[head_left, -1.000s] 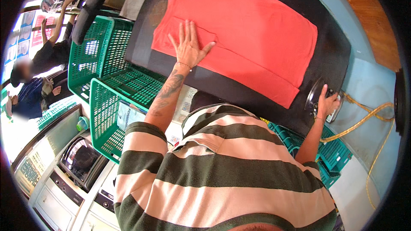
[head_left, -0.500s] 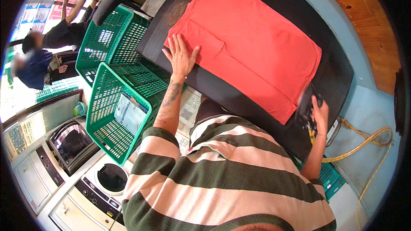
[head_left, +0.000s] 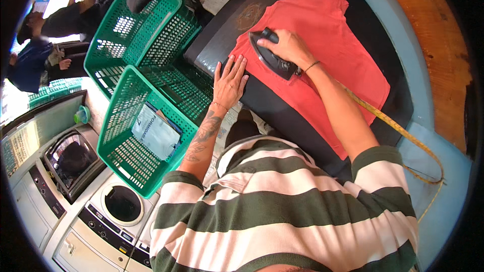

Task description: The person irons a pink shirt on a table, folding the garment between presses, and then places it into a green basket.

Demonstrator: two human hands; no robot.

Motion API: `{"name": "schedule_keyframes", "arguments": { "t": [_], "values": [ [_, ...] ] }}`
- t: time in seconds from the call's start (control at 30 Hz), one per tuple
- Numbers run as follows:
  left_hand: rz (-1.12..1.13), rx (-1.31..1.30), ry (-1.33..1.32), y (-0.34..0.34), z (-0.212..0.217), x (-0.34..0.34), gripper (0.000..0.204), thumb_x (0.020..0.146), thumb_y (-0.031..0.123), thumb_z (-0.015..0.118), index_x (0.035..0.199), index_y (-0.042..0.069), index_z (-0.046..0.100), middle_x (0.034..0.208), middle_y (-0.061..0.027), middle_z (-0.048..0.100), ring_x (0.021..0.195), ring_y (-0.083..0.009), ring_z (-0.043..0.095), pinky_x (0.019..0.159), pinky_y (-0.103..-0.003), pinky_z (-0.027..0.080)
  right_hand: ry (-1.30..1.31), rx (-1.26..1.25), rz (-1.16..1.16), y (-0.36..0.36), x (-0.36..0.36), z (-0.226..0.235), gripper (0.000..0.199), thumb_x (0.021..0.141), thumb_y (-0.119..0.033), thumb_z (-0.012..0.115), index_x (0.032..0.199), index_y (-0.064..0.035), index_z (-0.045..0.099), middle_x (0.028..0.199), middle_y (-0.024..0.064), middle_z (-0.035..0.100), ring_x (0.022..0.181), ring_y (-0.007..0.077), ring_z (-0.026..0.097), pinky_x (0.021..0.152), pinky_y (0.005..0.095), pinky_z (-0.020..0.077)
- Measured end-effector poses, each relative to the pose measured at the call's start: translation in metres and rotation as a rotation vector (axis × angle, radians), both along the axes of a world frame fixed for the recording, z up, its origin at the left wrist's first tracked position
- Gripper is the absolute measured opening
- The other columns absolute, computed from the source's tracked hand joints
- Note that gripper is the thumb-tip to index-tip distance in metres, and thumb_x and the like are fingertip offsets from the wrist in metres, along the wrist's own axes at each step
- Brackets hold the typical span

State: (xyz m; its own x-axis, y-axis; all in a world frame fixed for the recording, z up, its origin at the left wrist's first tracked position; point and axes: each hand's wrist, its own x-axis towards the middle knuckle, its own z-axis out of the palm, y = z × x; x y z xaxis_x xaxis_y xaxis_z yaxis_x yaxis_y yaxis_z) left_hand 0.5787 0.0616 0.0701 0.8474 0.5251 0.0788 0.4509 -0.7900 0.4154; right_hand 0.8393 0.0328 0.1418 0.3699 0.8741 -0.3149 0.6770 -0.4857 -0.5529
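Note:
A coral-red T-shirt (head_left: 348,65) lies spread over a dark padded ironing surface (head_left: 222,38). My right hand (head_left: 288,48) is closed round the handle of a black clothes iron (head_left: 275,61), which rests on the shirt near its left edge. From the iron's rear a yellow-wrapped cord (head_left: 383,117) runs under my forearm and off to the right. My left hand (head_left: 230,83) lies flat with fingers stretched out, on the dark surface beside the shirt's near left edge; it holds nothing.
Green plastic baskets (head_left: 132,83) stand at the left, one with a pale printed packet (head_left: 155,131) inside. Washing machines (head_left: 121,204) line the lower left. Two other people (head_left: 38,65) are at the far left. A light-blue ledge (head_left: 421,70) and wood panel (head_left: 428,25) border the right.
My right hand has brought the iron from the right end of the surface onto the shirt's left part. The left hand has slid off the shirt's edge. The whole view has shifted slightly.

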Motion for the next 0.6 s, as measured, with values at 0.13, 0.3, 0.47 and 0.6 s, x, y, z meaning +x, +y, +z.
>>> {"name": "schedule_keyframes", "arguments": {
  "t": [0.13,0.3,0.47,0.6],
  "values": [
    [0.189,-0.067,-0.110,0.023,0.001,-0.027,0.045,0.102,0.020,0.052,0.146,0.009,0.051,0.154,-0.0104,0.046,0.148,-0.0329,0.033,0.119,-0.050,0.023,0.076,-0.090,0.012,0.005,-0.007,0.006,0.061,0.084,-0.061,0.068,0.101,-0.0025,0.072,0.092,0.0236,0.072,0.087,0.0393,0.071,0.077,0.0486,0.0547],
    [0.311,-0.106,-0.246,0.059,-0.006,-0.040,0.039,0.101,0.015,0.055,0.139,0.008,0.059,0.148,-0.0104,0.054,0.141,-0.0335,0.043,0.115,-0.045,0.033,0.026,-0.207,0.162,-0.010,-0.049,0.013,0.064,0.085,-0.064,0.065,0.096,-0.0009,0.071,0.087,0.0270,0.070,0.089,0.0456,0.069,0.081,0.0516,0.0540],
    [0.369,-0.135,-0.311,0.091,-0.018,-0.036,0.033,0.101,0.017,0.056,0.131,0.006,0.064,0.145,-0.0113,0.056,0.135,-0.0339,0.048,0.113,-0.045,0.036,-0.068,-0.109,0.059,-0.002,-0.062,0.015,0.065,0.085,-0.065,0.065,0.092,-0.0002,0.070,0.083,0.0285,0.069,0.086,0.0452,0.069,0.079,0.0525,0.0544],
    [0.431,-0.149,-0.362,0.107,-0.021,-0.045,0.030,0.102,0.017,0.056,0.129,0.006,0.065,0.144,-0.0113,0.057,0.134,-0.0325,0.049,0.113,-0.043,0.037,-0.075,-0.084,0.143,0.002,-0.064,0.018,0.066,0.085,-0.065,0.064,0.093,0.0003,0.069,0.084,0.0274,0.070,0.086,0.0439,0.069,0.081,0.0535,0.0540]
  ]
}}
